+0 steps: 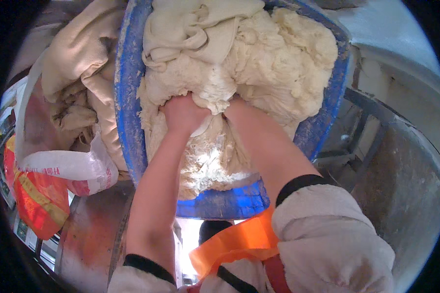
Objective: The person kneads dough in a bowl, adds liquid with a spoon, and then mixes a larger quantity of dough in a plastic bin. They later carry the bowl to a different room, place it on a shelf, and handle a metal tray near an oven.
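A large mass of pale, sticky dough (pixel 283 58) fills a blue plastic tub (pixel 127 97). Both my bare hands are sunk in its middle, close together. My left hand (pixel 186 113) is closed on the dough, its knuckles turned inward and its fingertips buried. Beside it my right hand (pixel 235 108) is pushed in deeper, gripping the dough, with most of its fingers hidden. Between the two hands a ridge of dough is bunched up. Below them, a stretched, brightly lit slope of dough runs toward the tub's near edge. A folded beige cloth (pixel 190 34) lies over the far left of the dough.
Left of the tub are a heap of brown cloth (pixel 80 53), a white sack (pixel 71 163) and a red-orange bag (pixel 39 200). A grey metal frame (pixel 371 105) and a large grey surface (pixel 401 176) stand on the right. An orange apron-like sheet (pixel 239 241) hangs near my body.
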A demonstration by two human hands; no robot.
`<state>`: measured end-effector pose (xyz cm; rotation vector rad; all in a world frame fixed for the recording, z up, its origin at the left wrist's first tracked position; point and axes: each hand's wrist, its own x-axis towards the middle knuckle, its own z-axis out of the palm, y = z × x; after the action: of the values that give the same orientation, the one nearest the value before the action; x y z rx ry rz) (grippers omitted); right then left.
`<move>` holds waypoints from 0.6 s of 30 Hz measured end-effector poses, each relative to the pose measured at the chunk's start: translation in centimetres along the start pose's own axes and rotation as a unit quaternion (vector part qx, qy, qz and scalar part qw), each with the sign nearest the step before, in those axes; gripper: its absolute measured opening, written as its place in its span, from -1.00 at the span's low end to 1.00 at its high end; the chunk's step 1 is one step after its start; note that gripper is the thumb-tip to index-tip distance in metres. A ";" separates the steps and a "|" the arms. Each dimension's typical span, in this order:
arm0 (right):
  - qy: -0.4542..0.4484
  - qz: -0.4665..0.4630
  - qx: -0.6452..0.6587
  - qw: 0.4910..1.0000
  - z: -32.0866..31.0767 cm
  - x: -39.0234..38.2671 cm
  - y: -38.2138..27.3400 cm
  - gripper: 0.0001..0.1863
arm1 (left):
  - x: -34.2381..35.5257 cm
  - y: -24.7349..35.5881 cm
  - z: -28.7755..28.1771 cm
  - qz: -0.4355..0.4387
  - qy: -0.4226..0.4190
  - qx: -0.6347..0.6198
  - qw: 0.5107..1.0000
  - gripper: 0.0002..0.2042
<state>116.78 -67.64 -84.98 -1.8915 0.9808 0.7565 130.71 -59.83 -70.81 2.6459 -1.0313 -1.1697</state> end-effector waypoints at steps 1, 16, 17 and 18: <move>0.001 0.000 -0.009 1.000 0.1 -0.1 -0.2 -0.52 | -0.2 -0.9 -0.9 0.002 -0.050 -0.085 0.995 -0.40; 0.072 -0.097 -0.304 0.945 -4.0 -22.9 -0.3 -0.33 | -15.9 -10.0 -2.7 0.013 0.229 0.021 0.973 -0.29; 0.095 -0.107 -0.321 0.936 -3.8 -21.7 -0.3 -0.28 | -15.5 -10.1 -2.9 0.013 0.228 0.009 0.973 -0.29; 0.072 -0.099 -0.328 0.936 -3.7 -20.9 -0.7 -0.36 | -15.6 -10.3 -2.8 0.015 0.225 0.009 0.974 -0.29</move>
<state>107.15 -63.66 -66.46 -2.6101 0.6418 0.9041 130.73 -42.96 -62.23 2.7069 -0.9857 -0.5114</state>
